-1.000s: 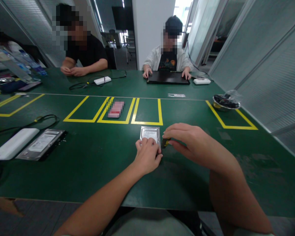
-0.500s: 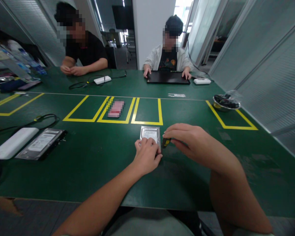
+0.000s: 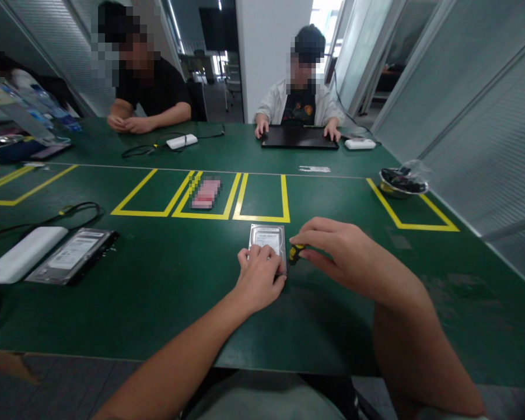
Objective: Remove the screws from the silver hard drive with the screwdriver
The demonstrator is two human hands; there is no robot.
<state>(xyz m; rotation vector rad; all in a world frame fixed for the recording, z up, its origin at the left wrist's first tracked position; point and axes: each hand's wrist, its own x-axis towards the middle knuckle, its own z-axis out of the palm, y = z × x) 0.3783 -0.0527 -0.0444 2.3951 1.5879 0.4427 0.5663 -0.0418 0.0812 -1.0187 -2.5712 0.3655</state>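
Note:
A silver hard drive (image 3: 269,234) with a white label lies on the green table (image 3: 157,303) in front of me. My left hand (image 3: 262,277) rests on its lower part, fingers curled over the drive and thumb at its right edge. Just right of the drive, my right hand (image 3: 332,248) pinches a small black and yellow screwdriver (image 3: 295,253) between thumb and fingers. The screwdriver's tip is too small to make out.
At the left lie a second hard drive (image 3: 72,256) and a white power bank (image 3: 24,255). A pink phone (image 3: 206,193) sits inside yellow tape. A bowl (image 3: 403,182) stands at the right. Across the table a person holds a black panel (image 3: 300,137); another person sits left.
The screwdriver has turned slightly in my right hand, with more of its yellow showing. My left hand has barely shifted on the drive.

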